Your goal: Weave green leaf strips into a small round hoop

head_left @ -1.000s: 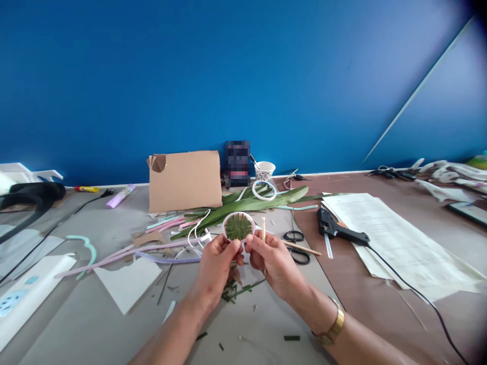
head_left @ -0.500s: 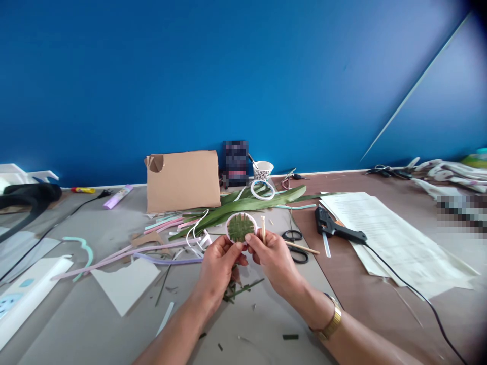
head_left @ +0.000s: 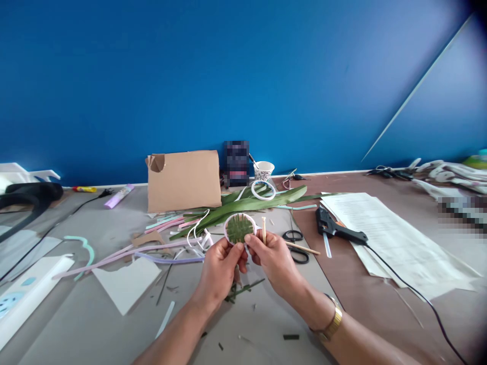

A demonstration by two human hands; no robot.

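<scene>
Both hands hold up a small white ring filled with woven green leaf strips (head_left: 239, 227) above the grey table (head_left: 95, 314). My left hand (head_left: 221, 268) pinches its lower left edge with thumb and fingers. My right hand (head_left: 272, 261) pinches its lower right edge and also holds a thin wooden stick (head_left: 264, 228) that stands upright beside the ring. A gold watch (head_left: 332, 323) sits on the right wrist. Cut green leaf bits (head_left: 239, 290) lie on the table under the hands.
Long green leaves (head_left: 251, 203) and a second white ring (head_left: 263, 189) lie behind. Black scissors (head_left: 296, 245), a black glue gun (head_left: 337, 229) with cord, printed papers (head_left: 395, 238), a cardboard box (head_left: 183, 180), a paper cup (head_left: 264, 171), coloured strips (head_left: 152, 248) and a power strip (head_left: 23, 294) surround the hands.
The hands and the woven ring have shifted only slightly; the grip looks the same.
</scene>
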